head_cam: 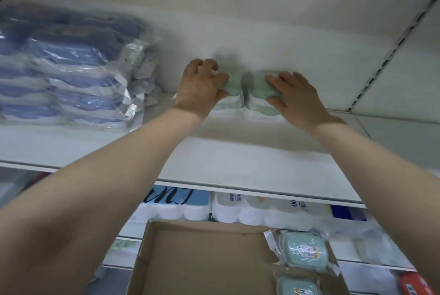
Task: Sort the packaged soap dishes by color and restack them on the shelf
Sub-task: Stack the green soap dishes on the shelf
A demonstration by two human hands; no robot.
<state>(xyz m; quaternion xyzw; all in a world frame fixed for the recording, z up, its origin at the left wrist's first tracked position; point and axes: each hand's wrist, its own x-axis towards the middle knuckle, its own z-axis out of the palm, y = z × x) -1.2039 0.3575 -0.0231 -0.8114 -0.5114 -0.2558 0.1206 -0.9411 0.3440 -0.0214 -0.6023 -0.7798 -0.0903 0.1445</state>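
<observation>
Two short stacks of green packaged soap dishes stand side by side at the back of the white shelf [238, 158]. My left hand [202, 87] grips the top of the left green stack [229, 98]. Resting on the right green stack [258, 94] is my right hand [295, 97], thumb in front and fingers on top. At the shelf's left, blue packaged soap dishes [71, 73] are piled in tall stacks. Below, an open cardboard box [202, 259] holds two more green packaged dishes, one [302, 251] above the other [297, 287].
A slotted upright rail [390, 54] runs along the back wall at the right. Under the shelf, packs of toilet paper rolls [238, 209] fill the lower level. A red package [414, 282] shows at the bottom right.
</observation>
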